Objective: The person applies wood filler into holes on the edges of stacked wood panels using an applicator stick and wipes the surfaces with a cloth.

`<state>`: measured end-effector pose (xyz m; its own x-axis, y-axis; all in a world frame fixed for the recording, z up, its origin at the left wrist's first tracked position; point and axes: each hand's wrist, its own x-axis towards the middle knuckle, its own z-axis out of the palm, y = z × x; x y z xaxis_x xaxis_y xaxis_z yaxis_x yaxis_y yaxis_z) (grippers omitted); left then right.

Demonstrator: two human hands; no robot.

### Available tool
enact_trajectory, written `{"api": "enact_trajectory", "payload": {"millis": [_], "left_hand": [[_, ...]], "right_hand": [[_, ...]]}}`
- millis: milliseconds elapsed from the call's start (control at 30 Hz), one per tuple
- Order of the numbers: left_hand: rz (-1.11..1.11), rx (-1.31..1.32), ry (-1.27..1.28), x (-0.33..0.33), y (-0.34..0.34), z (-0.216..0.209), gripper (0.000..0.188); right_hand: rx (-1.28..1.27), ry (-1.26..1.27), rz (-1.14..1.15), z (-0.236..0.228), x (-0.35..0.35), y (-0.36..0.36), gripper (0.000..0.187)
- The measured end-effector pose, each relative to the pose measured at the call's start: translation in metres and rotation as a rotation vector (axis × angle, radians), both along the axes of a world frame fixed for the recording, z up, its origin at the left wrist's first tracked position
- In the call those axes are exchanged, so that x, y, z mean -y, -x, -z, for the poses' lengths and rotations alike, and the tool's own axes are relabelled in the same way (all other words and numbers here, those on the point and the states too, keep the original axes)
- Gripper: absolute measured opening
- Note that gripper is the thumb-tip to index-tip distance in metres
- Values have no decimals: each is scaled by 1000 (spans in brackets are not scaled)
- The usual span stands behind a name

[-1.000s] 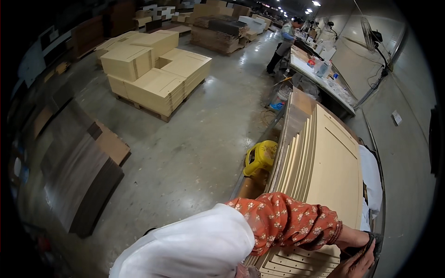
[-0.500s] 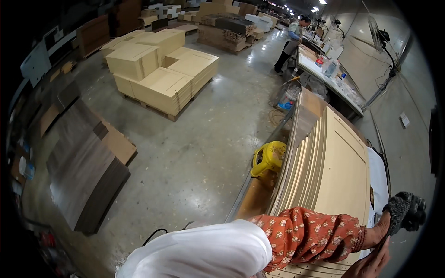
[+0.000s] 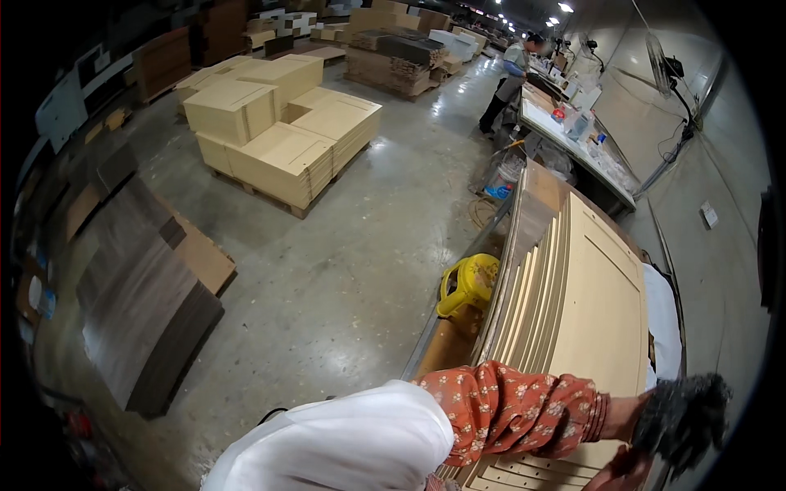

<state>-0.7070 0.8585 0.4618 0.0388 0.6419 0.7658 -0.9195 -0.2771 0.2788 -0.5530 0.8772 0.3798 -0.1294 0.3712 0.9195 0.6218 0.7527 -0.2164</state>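
My left arm, in an orange floral sleeve, reaches across to the lower right. On my left hand (image 3: 684,421) is a dark grey knit work glove with a blackish coating; its fingers look loosely spread. My bare right hand (image 3: 616,473) is just below the left wrist, its fingers at the glove's cuff and partly cut off by the lower edge. Under both arms lies a stack of cream panels (image 3: 602,303) with a framed door-like face. Rows of small holes show on the panels at the bottom.
A yellow stool-like object (image 3: 469,285) sits left of the panels. Dark wood-grain boards (image 3: 151,303) are stacked at left, and cream panels fill a pallet (image 3: 255,196) farther off. A person (image 3: 509,82) stands by a cluttered workbench (image 3: 565,135); the wall runs along the right.
My gloved left hand has come down and slightly left, turning so the glove covers more of it. My right hand has moved left and lower with it. The view has shifted slightly.
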Motion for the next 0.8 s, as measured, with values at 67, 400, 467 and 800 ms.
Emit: {"api": "enact_trajectory", "payload": {"millis": [67, 400, 467, 800], "left_hand": [[2, -136, 11, 1, -7, 8, 31], [24, -362, 37, 36, -22, 38, 30], [30, -382, 43, 41, -23, 41, 30], [-188, -450, 330, 29, 28, 62, 32]], "right_hand": [[8, 125, 54, 10, 5, -7, 26], [-20, 376, -68, 32, 47, -24, 23], [-30, 405, -98, 32, 61, -25, 23], [134, 435, -866, -3, 39, 26, 22]]}}
